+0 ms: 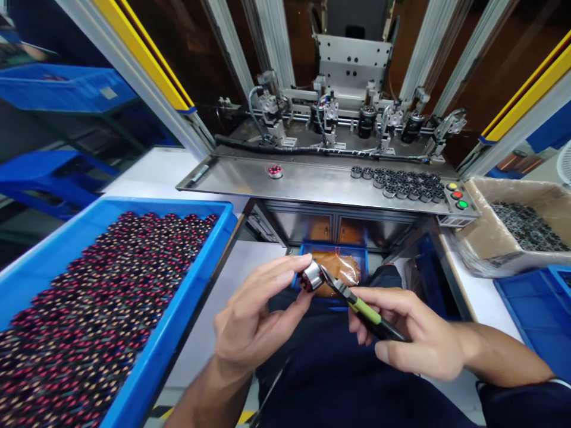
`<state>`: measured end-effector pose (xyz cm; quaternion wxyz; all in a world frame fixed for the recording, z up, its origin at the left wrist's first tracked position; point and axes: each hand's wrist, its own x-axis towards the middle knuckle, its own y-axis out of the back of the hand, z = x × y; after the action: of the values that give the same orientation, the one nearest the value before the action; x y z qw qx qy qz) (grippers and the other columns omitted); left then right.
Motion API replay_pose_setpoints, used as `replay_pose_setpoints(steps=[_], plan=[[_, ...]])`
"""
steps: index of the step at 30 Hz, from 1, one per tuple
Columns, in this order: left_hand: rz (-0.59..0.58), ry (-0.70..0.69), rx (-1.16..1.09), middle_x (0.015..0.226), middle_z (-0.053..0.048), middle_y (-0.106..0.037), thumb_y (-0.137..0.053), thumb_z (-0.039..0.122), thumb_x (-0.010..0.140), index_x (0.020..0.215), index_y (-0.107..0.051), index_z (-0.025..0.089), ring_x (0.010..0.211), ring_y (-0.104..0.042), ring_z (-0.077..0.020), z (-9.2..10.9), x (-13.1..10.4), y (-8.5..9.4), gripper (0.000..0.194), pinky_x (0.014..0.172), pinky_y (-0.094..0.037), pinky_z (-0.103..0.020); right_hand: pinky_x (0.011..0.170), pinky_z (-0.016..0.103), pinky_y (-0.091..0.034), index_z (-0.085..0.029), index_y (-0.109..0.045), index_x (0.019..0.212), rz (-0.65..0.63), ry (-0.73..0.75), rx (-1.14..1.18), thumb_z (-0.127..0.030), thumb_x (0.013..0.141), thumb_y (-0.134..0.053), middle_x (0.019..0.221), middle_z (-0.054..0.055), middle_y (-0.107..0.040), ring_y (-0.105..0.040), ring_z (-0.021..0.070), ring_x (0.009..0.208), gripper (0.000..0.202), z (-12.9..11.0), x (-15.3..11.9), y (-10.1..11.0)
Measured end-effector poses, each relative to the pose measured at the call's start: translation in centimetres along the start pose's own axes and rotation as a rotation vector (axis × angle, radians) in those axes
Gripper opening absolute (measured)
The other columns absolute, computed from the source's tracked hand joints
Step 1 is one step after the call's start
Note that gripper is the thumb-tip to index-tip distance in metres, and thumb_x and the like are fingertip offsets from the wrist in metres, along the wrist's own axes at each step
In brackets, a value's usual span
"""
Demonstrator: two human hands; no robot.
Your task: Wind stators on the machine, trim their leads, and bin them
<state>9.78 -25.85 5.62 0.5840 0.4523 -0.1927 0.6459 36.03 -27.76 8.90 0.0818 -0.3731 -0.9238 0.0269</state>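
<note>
Between the thumb and fingers of my left hand (263,312) is a small round metal motor part (311,276), silver on its side with dark windings at one end. My right hand (405,330) grips pliers (368,312) with green and black handles. The jaws of the pliers point up and left and meet the edge of the motor part. Both hands are above my lap, in front of the metal ledge (312,181). One red-and-silver part (275,172) sits alone on that ledge.
At the left, a blue tray (196,279) holds several red-and-black wound parts. Several black parts (401,183) stand on the ledge's right, beside buttons (456,195). A cardboard box (491,241) of parts is at the right. Machine fixtures (328,119) rise behind; a blue bin (364,261) lies below.
</note>
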Motion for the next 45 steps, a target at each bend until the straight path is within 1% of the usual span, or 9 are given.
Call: replay_pose_setpoints(steps=[9,17,23,30,33,36,39,41,45], plan=[[0.016,0.107,-0.014,0.116,-0.008,-0.078,-0.080,0.009,0.079,0.126,-0.063,0.026,0.106,-0.076,-0.0250,0.3,-0.1,-0.4,0.053,0.092,-0.065,-0.044,0.081,0.031,-0.056,-0.029,-0.046,0.151,0.014,-0.033,0.015,-0.005,0.085,-0.058,0.108,0.007,-0.061,-0.061,0.0126,0.089,0.071,0.2,0.0,0.0],[-0.016,0.110,-0.079,0.122,-0.006,-0.077,-0.076,-0.006,0.074,0.136,-0.060,0.028,0.112,-0.073,-0.0225,0.9,0.4,-0.3,0.073,0.096,-0.062,-0.041,0.079,0.031,-0.056,-0.023,-0.047,0.150,0.014,-0.060,-0.039,-0.007,0.085,-0.059,0.106,0.008,-0.063,-0.061,0.0127,0.086,0.068,0.1,0.2,0.1],[-0.011,0.080,-0.105,0.125,-0.006,-0.076,-0.076,-0.015,0.067,0.140,-0.058,0.024,0.111,-0.072,-0.0207,0.9,0.6,-0.2,0.085,0.097,-0.062,-0.038,0.063,0.021,-0.047,-0.020,-0.060,0.139,0.080,-0.046,-0.208,0.000,0.079,-0.055,0.083,0.001,-0.059,-0.053,0.0096,0.071,0.063,-0.2,0.7,0.0],[0.052,0.085,-0.131,0.121,-0.005,-0.077,-0.077,-0.016,0.065,0.139,-0.058,0.025,0.108,-0.074,-0.0197,0.7,0.8,-0.5,0.086,0.099,-0.061,-0.037,0.081,0.028,-0.054,-0.019,-0.052,0.144,0.170,-0.150,-0.130,-0.012,0.084,-0.062,0.103,0.006,-0.064,-0.061,0.0124,0.087,0.061,0.3,0.5,1.3],[0.139,0.212,-0.327,0.116,-0.004,-0.079,-0.082,-0.003,0.072,0.132,-0.062,0.028,0.103,-0.075,-0.0177,0.7,1.1,-0.7,0.070,0.092,-0.062,-0.030,0.081,0.029,-0.054,-0.015,-0.054,0.140,0.165,-0.158,-0.177,-0.018,0.086,-0.063,0.100,0.006,-0.065,-0.062,0.0139,0.087,0.055,0.6,1.4,2.2],[0.130,0.512,-0.696,0.110,-0.002,-0.079,-0.085,0.032,0.080,0.125,-0.063,0.033,0.086,-0.076,-0.0151,0.3,0.8,-0.8,0.050,0.076,-0.063,-0.025,0.078,0.030,-0.054,-0.014,-0.056,0.138,0.206,-0.088,-0.346,-0.022,0.087,-0.062,0.094,0.005,-0.066,-0.063,0.0149,0.082,0.052,0.9,4.1,4.0],[0.102,0.736,-0.928,0.102,-0.003,-0.076,-0.080,0.057,0.077,0.122,-0.062,0.035,0.072,-0.071,-0.0150,-0.5,-0.1,-0.7,0.053,0.065,-0.060,-0.028,0.088,0.035,-0.055,-0.015,-0.058,0.137,0.278,0.005,-0.630,-0.021,0.083,-0.062,0.099,0.007,-0.071,-0.067,0.0187,0.089,0.054,1.2,9.2,7.1],[0.107,0.826,-0.945,0.099,-0.004,-0.074,-0.077,0.065,0.074,0.120,-0.062,0.033,0.069,-0.066,-0.0159,-0.9,-0.9,-0.7,0.058,0.062,-0.057,-0.030,0.093,0.037,-0.054,-0.014,-0.060,0.134,0.307,0.015,-0.888,-0.020,0.079,-0.063,0.107,0.008,-0.073,-0.068,0.0213,0.095,0.056,1.8,13.3,9.7],[0.167,0.928,-0.996,0.098,-0.004,-0.070,-0.080,0.066,0.069,0.120,-0.060,0.031,0.067,-0.061,-0.0145,-1.1,-1.8,-0.4,0.064,0.062,-0.053,-0.030,0.101,0.043,-0.048,-0.008,-0.066,0.128,0.391,-0.011,-1.101,-0.018,0.071,-0.066,0.114,0.015,-0.071,-0.065,0.0286,0.103,0.057,3.7,20.6,13.8]])
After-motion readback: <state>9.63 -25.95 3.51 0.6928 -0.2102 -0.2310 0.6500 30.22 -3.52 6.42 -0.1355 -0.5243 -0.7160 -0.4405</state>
